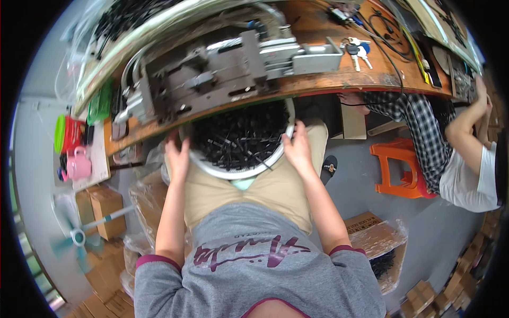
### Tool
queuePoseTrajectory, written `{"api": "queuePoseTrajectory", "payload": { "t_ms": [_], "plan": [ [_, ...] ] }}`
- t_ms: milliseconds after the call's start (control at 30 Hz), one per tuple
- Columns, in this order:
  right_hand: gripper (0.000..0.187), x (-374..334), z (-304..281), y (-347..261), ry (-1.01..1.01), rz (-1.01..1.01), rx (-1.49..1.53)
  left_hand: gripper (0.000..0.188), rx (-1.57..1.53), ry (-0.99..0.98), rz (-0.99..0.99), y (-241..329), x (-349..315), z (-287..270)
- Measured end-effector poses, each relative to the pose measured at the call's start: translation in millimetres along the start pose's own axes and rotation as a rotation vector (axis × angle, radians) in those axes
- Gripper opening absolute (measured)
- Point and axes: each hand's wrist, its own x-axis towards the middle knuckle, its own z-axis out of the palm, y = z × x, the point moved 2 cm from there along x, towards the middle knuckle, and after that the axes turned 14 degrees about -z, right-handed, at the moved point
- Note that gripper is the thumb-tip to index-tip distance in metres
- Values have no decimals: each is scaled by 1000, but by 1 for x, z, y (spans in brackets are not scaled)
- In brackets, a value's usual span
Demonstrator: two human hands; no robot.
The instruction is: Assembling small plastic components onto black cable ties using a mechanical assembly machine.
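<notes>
A round white basin (225, 173) rests on my lap, partly under the bench edge. It is filled with a heap of small black parts (241, 135), thin and stick-like, too small to name. My left hand (177, 158) grips the basin's left side, and my right hand (298, 150) grips its right side, thumbs at the rim and the other fingers partly hidden behind the wall. Just beyond the basin, on the wooden bench (313, 85), stands a metal fixture (212, 79) with clamps and cylinders.
Keys (358, 53) and black cables (389, 34) lie at the bench's far right. A co-worker (456, 164) sits at right by an orange stool (397, 168). An open carton (384, 254) with black parts is behind my right. A fan (78, 237) and cartons stand left.
</notes>
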Motion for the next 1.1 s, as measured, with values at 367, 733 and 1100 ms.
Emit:
{"api": "queuePoseTrajectory", "payload": {
  "t_ms": [367, 733, 1100],
  "plan": [
    [53, 18, 4, 12, -109, 223, 116, 40, 812, -199, 223, -83, 113, 31],
    [58, 31, -2, 25, -83, 63, 34, 37, 708, -180, 296, -81, 88, 36],
    [57, 20, -4, 37, -110, -2, -29, 31, 654, -275, -152, -15, 56, 31]
  ]
}}
